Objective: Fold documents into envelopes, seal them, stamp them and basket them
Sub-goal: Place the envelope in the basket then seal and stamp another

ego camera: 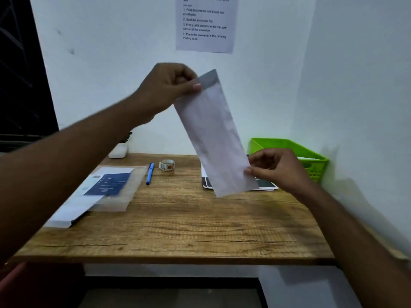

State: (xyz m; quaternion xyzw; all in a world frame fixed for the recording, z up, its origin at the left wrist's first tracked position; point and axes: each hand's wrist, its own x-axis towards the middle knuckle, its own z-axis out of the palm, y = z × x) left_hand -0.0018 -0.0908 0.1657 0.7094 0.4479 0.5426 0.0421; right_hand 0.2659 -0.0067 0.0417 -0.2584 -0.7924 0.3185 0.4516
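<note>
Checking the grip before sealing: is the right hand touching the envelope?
Touching. The head view shows the right hand pinching the lower corner of the envelope between thumb and fingertips, with no gap.

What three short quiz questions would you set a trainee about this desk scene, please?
1. True or false: the long white paper envelope lies flat on the wooden table.
2. What lies just left of the small roll of stamps? A) a blue pen B) scissors C) a stapler
3. Which of the hands pinches the envelope's lower end?
Key: 1 false, both hands hold it in the air; 2 A; 3 the right hand, while the left hand pinches the top.
</note>
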